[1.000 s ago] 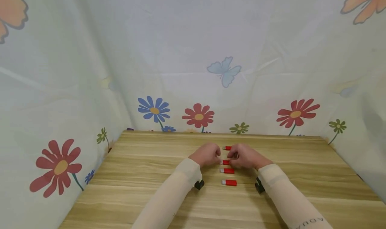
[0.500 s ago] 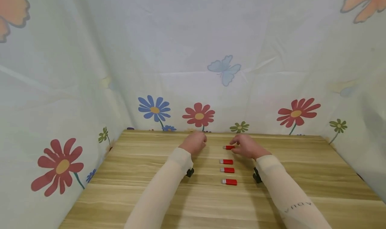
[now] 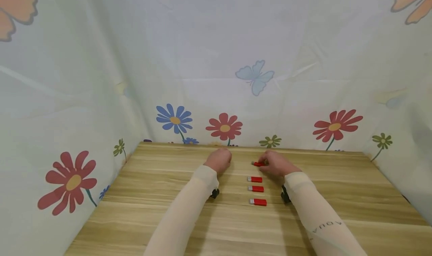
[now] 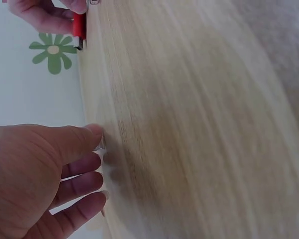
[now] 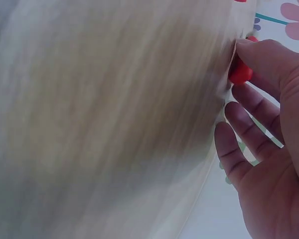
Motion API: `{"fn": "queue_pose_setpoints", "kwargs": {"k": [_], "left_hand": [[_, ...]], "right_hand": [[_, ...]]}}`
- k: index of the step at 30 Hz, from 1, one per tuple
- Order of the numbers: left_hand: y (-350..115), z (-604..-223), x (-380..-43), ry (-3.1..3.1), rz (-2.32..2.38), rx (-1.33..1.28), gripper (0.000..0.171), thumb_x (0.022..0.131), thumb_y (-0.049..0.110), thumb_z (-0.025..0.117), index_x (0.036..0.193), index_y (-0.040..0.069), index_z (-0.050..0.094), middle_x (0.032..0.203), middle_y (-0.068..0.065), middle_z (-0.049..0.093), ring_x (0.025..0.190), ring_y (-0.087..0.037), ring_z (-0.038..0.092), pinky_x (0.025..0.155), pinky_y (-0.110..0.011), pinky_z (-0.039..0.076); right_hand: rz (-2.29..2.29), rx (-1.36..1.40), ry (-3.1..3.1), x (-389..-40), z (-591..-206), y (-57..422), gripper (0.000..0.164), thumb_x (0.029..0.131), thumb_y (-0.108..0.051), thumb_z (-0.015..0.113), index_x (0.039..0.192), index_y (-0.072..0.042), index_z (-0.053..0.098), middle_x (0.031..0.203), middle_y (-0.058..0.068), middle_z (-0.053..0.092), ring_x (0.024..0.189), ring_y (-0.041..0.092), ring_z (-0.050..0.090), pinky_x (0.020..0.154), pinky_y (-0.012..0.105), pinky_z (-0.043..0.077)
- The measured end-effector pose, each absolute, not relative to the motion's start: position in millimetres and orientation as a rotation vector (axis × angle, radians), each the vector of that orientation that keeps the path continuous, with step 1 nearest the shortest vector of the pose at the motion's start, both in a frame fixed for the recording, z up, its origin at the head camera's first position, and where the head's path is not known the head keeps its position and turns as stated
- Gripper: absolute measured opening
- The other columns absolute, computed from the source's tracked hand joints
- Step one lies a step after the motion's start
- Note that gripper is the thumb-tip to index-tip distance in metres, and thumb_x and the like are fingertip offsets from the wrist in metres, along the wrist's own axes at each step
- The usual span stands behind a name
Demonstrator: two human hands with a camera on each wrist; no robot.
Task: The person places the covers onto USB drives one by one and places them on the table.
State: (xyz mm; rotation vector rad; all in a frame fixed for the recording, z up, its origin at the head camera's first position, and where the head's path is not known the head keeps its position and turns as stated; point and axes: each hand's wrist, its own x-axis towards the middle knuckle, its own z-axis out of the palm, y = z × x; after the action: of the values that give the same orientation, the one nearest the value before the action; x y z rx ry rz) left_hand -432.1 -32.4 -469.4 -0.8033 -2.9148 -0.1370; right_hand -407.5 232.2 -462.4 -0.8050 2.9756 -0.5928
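My right hand (image 3: pixel 276 163) pinches a red USB stick (image 3: pixel 258 163) between thumb and fingers at the far end of a column of sticks. Its metal plug points left in the head view. In the right wrist view the stick's red body (image 5: pixel 241 72) shows beneath the thumb, the other fingers loosely bent. To the left, my left hand (image 3: pixel 218 160) rests low over the table, apart from the sticks. The left wrist view shows that hand (image 4: pixel 45 174) with thumb and fingers loosely curled, nothing evident in its grasp.
Three more red USB sticks, the far one (image 3: pixel 254 179), the middle one (image 3: pixel 255 189) and the near one (image 3: pixel 258 202), lie nearer me, plugs leftward. The wood-grain table (image 3: pixel 168 162) ends at a flowered cloth backdrop (image 3: pixel 297 98). Dark wrist devices sit under both sleeves.
My left hand has drawn away leftward and back from the third stick. My right hand has shifted from around that stick to the farthest stick and now pinches it, tilting it slightly.
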Motion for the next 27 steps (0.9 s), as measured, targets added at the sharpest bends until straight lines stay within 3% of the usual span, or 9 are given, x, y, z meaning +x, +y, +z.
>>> {"fn": "queue_pose_setpoints", "kwargs": {"k": [7, 12, 18, 27], "left_hand": [[-36, -473, -437, -2.946, -0.159, -0.794, 0.022, 0.096, 0.017, 0.07, 0.075, 0.014, 0.065, 0.08, 0.002, 0.064, 0.075, -0.014, 0.056, 0.076, -0.03, 0.051], [-37, -472, -435, -3.002, -0.241, -0.765, 0.026, 0.094, 0.015, 0.071, 0.07, 0.014, 0.062, 0.072, 0.002, 0.059, 0.069, -0.015, 0.052, 0.07, -0.029, 0.047], [-41, -476, -439, -3.026, -0.325, -0.785, 0.036, 0.091, 0.013, 0.07, 0.06, 0.015, 0.052, 0.058, 0.004, 0.043, 0.056, -0.013, 0.041, 0.057, -0.027, 0.038], [-50, -481, -448, -3.111, -0.441, -0.826, 0.046, 0.089, 0.01, 0.064, 0.052, 0.019, 0.038, 0.053, 0.007, 0.021, 0.048, -0.01, 0.02, 0.047, -0.026, 0.023]], "right_hand": [[-0.615, -0.789, 2.976, -410, -462, 235, 0.008, 0.09, -0.015, 0.078, 0.095, -0.009, 0.077, 0.094, 0.003, 0.07, 0.084, 0.015, 0.06, 0.08, 0.039, 0.054], [-0.626, -0.718, 2.951, -412, -463, 234, 0.01, 0.089, -0.017, 0.079, 0.096, -0.01, 0.076, 0.093, 0.002, 0.07, 0.082, 0.015, 0.061, 0.079, 0.038, 0.056], [-0.624, -0.714, 2.929, -410, -460, 230, 0.005, 0.089, -0.016, 0.078, 0.088, -0.011, 0.076, 0.084, -0.001, 0.069, 0.074, 0.013, 0.058, 0.069, 0.032, 0.053], [-0.516, -0.636, 2.888, -398, -439, 223, 0.011, 0.084, -0.014, 0.077, 0.076, -0.013, 0.069, 0.072, -0.001, 0.061, 0.063, 0.014, 0.052, 0.058, 0.027, 0.044]]}}
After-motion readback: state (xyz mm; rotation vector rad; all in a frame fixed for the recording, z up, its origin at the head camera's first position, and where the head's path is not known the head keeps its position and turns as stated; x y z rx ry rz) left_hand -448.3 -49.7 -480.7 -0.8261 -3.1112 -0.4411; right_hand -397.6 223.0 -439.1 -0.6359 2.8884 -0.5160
